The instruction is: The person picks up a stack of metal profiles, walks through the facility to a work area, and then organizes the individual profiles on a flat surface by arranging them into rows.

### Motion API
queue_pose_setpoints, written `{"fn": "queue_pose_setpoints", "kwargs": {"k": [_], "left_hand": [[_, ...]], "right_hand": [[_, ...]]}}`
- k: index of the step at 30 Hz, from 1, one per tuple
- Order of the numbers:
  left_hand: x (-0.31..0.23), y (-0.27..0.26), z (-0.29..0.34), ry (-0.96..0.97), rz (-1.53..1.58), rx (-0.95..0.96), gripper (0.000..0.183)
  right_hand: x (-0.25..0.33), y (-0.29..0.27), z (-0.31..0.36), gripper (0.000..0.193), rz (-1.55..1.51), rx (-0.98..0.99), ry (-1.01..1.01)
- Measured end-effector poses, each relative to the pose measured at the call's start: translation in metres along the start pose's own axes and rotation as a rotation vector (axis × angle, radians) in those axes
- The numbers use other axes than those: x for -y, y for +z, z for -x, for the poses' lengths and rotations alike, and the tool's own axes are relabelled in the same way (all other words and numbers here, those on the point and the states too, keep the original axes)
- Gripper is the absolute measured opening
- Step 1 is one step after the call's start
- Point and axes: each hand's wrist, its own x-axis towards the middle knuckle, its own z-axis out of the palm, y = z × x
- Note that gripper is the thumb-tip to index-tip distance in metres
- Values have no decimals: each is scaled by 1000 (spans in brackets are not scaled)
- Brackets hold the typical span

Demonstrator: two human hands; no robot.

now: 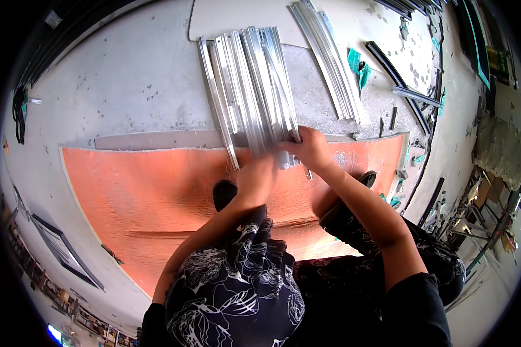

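Observation:
A bundle of silvery aluminium profiles (243,81) lies in front of me, its near ends over an orange sheet (173,191). My right hand (309,149) is closed, its thumb and fingers pinching the near end of a thin profile at the bundle's right edge. Over the near ends, just left of it, is my left hand (259,176). Motion smears its fingers, so I cannot make out whether it holds anything. One narrow profile (217,104) sits slightly apart along the bundle's left side.
Another group of aluminium profiles (327,63) lies farther right. Beyond it are green scraps (359,68), a dark bar (396,81) and a short silvery bar (417,95). A black frame (66,251) lies at the left. Clutter lines the right side.

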Motion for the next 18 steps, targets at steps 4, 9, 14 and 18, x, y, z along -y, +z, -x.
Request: {"fn": "queue_pose_setpoints", "kwargs": {"k": [4, 9, 14, 18], "left_hand": [[-3, 3, -4, -183, 606, -20, 30], [2, 0, -14, -422, 1284, 46, 27], [3, 0, -20, -412, 1187, 79, 25], [-2, -6, -25, -315, 920, 79, 24]], "right_hand": [[13, -7, 4, 34, -154, 95, 142], [-3, 11, 3, 36, -7, -96, -63], [-5, 4, -4, 36, -116, -28, -20], [-7, -4, -6, 36, -203, 31, 25]]}}
